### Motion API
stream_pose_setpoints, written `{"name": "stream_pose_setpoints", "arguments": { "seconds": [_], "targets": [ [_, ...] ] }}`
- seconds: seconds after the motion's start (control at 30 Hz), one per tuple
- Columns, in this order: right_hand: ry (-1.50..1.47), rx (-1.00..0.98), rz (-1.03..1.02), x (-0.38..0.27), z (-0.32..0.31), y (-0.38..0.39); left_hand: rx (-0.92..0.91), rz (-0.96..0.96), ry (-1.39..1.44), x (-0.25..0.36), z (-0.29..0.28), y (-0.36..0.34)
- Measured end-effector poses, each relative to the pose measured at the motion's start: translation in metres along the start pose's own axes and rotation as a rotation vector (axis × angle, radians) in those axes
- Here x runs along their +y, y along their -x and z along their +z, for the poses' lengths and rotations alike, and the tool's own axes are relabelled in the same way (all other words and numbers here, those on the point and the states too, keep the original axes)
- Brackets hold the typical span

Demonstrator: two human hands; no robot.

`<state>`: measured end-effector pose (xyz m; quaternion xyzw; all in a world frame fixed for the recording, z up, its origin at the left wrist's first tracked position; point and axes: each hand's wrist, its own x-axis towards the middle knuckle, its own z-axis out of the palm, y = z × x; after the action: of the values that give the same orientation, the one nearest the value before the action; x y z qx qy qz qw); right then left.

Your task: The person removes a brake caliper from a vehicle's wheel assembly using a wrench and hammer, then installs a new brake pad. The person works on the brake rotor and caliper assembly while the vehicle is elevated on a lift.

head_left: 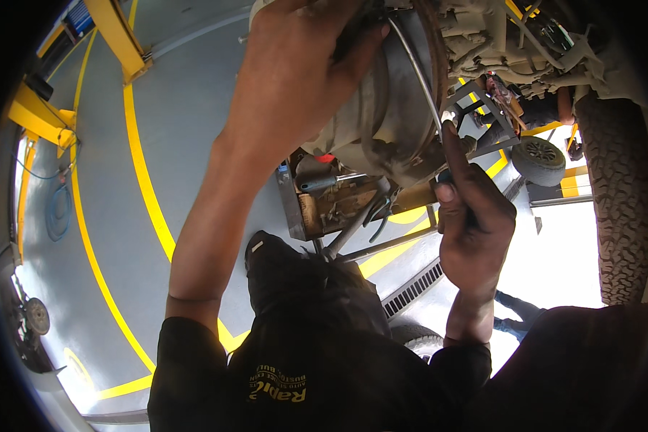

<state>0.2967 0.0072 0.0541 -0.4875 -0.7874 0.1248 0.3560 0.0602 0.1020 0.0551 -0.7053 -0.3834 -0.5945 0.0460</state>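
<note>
Our right hand (pixel 475 223) has its index finger stretched upward, the tip at the lower end of a slim metal rod (pixel 418 68), while its other fingers curl in and the thumb bends beside them; we cannot tell whether they pinch anything. Our left hand (pixel 299 68) reaches to the rod's upper end, thumb pointing toward it, but its fingertips are hidden, so we cannot tell how they close. The rod slants across the front of a rounded, worn metal housing (pixel 399 108) under the vehicle. Below that we see a dark-walled tray (pixel 292 209) with a teal-handled tool (pixel 318 184) in it. Farther out, a chunky tyre (pixel 612 201) hangs at our right, and a loose wheel (pixel 540 160) shows beyond the housing.
</note>
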Motion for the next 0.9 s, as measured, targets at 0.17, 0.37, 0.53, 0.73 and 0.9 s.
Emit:
{"name": "stream_pose_setpoints", "arguments": {
  "seconds": [0.17,0.37,0.53,0.73,0.9],
  "targets": [
    [0.031,-0.032,0.02,-0.015,-0.009,-0.006,0.057,0.111,0.018,-0.007,0.001,0.001],
    [-0.027,0.0,-0.069,-0.006,0.006,-0.001,0.081,0.119,0.087,-0.011,0.005,-0.002],
    [-0.001,0.029,-0.135,-0.002,0.018,-0.002,0.023,0.079,0.064,-0.005,0.0,-0.004],
    [0.006,0.031,-0.105,-0.006,0.016,-0.002,0.092,0.122,0.021,-0.01,0.004,-0.001],
    [-0.083,0.071,0.035,-0.013,0.026,0.004,0.039,-0.062,0.019,-0.002,0.003,0.001]
  ]
}}
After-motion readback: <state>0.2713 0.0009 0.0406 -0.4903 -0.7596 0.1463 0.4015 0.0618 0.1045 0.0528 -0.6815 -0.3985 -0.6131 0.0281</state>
